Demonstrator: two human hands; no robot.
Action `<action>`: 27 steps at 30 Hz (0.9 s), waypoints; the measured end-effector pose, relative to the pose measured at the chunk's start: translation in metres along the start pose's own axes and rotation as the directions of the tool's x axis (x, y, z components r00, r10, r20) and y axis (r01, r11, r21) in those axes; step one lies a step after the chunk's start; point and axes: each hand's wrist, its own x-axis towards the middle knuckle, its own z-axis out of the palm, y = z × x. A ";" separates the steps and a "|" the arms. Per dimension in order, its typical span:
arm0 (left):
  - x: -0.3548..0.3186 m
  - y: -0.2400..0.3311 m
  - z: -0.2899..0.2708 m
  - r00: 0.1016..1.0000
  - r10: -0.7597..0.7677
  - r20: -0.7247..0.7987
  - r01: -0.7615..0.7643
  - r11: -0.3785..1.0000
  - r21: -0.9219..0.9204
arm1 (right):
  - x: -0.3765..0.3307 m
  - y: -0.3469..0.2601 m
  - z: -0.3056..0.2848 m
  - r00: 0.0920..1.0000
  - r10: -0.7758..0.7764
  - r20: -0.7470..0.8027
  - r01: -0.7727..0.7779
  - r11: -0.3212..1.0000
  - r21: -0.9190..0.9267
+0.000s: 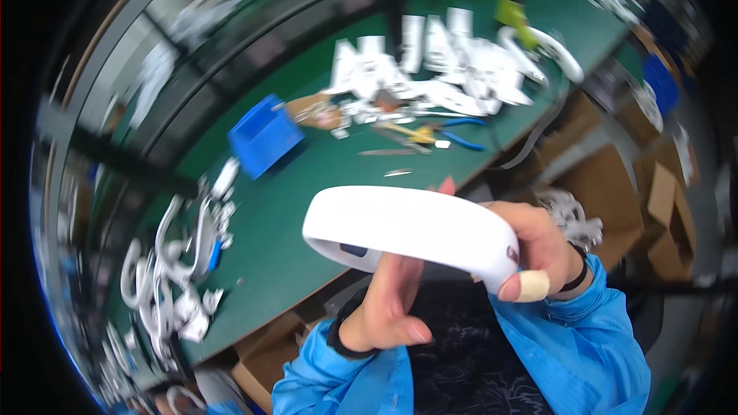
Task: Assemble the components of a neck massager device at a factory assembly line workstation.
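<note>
A smooth white curved band (400, 219), like a neckband housing, is held up over the table's front edge. A dark patch and a fine grille show on its inner side. My right hand (534, 238) is closed round its right end, with a tan bandage on the thumb. My left hand (388, 311) is under the band's middle; its thumb stands out to the side and its fingers stretch up behind the band. Most of those fingers are hidden, and whether they press on the band cannot be seen.
On the green table (307, 223) stand a blue bin (265, 136), pliers with blue handles (463, 134), and many white parts (453, 69). More white curved bands (165, 269) are piled at the left. Cardboard boxes (607, 184) stand at the right, one holding white parts.
</note>
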 end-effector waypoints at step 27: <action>0.020 0.095 -0.095 0.719 0.444 -0.534 -0.201 0.869 0.452 | 0.194 0.024 0.076 0.613 -0.656 0.440 0.717 0.229 -0.658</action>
